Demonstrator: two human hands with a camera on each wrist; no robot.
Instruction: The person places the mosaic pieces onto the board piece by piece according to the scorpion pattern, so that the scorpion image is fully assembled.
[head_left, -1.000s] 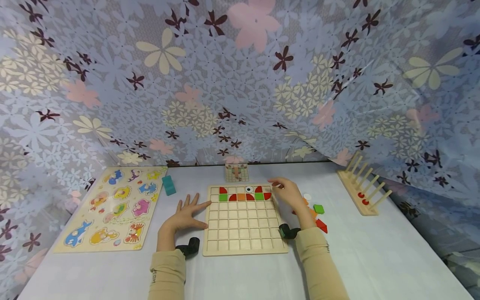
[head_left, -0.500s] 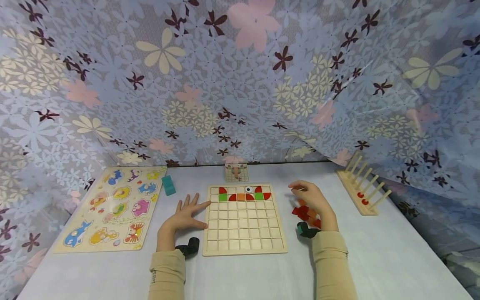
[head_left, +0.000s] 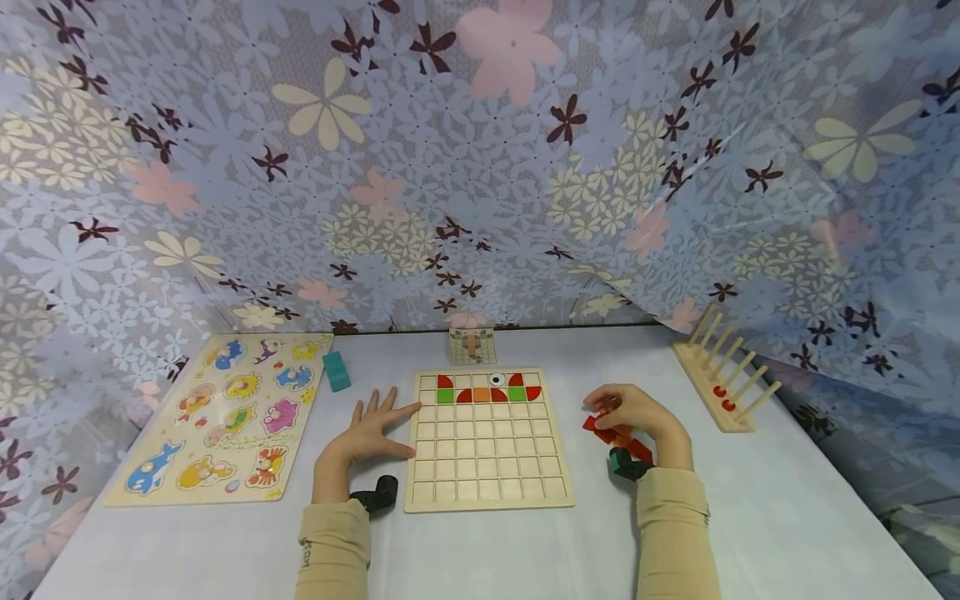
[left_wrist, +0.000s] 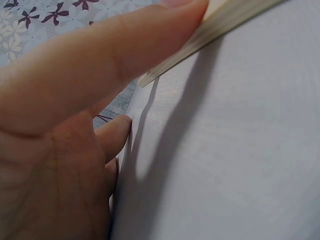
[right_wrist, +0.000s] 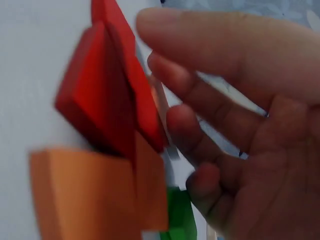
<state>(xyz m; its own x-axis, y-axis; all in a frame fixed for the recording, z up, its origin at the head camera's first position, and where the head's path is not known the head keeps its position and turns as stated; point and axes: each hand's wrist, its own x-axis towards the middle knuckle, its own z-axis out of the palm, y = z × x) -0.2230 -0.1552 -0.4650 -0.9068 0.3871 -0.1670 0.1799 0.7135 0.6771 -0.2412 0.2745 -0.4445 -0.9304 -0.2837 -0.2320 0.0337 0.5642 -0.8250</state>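
My left hand [head_left: 365,435] lies with fingers spread beside a wooden grid board [head_left: 487,454], its thumb and index fingertip at the board's left edge. In the left wrist view the thumb [left_wrist: 115,50] meets the edge of the board [left_wrist: 220,32]. Red, green and orange pieces and an eye tile [head_left: 497,380] sit in the board's top two rows. To the right, my right hand [head_left: 637,412] hovers at a pile of loose pieces. The right wrist view has its fingers loosely bent with nothing between them, close to red blocks [right_wrist: 100,85], an orange block [right_wrist: 90,195] and a green block [right_wrist: 181,215].
An animal picture puzzle [head_left: 225,417] lies at the left, with a teal block [head_left: 337,371] beside it. Behind the board stands a small pattern card [head_left: 473,346]. A wooden peg rack [head_left: 720,387] with red beads is at the right. Floral cloth hangs behind the table.
My right hand has moved from the board's top right corner, rightward and then down toward me, to the loose pieces. The left hand stays in place.
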